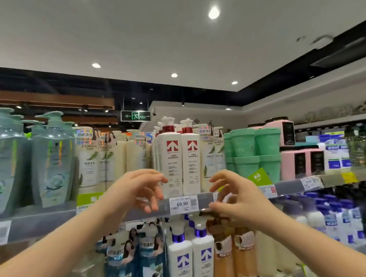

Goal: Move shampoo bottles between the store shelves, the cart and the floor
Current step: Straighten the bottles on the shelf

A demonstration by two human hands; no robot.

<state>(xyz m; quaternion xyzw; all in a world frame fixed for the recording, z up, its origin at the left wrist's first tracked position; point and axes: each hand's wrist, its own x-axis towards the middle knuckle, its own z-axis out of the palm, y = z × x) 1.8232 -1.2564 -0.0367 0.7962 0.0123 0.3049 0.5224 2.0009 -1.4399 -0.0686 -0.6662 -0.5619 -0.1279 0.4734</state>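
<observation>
tightly packed bottles (pixel 180 159), open shelf front (pixel 54 217)

Top shelf (pixel 54 217) — white shampoo bottles (pixel 180 159), green tubs (pixel 254 149), pink boxes (pixel 302 161).
</observation>
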